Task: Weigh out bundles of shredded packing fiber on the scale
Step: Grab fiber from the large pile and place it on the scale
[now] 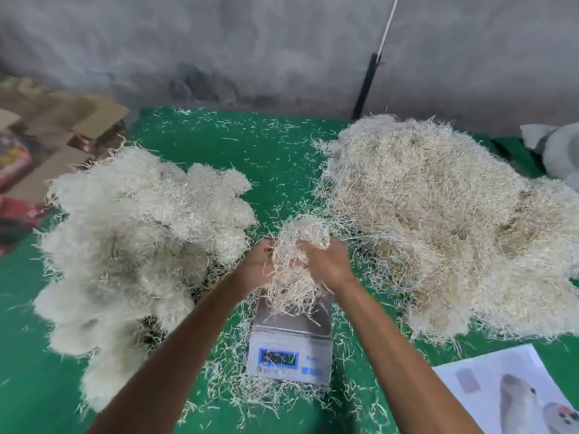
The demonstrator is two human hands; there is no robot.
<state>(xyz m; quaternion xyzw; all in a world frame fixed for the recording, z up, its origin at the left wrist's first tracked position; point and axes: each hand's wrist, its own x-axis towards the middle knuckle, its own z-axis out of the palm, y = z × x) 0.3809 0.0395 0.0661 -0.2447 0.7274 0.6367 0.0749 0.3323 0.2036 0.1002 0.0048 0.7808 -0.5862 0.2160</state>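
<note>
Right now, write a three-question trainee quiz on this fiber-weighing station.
1. True or false: both hands grip the fiber bundle above the scale.
2. Which pile looks made of separate rounded bundles? A) the left pile B) the right pile C) neither
3. Fill in: the printed sheet lies on the green mat to the ____ of the scale.

Key: 1 true, the left hand and right hand hold it from either side. 2 A. 3 right. The scale's display is too blurred to read.
</note>
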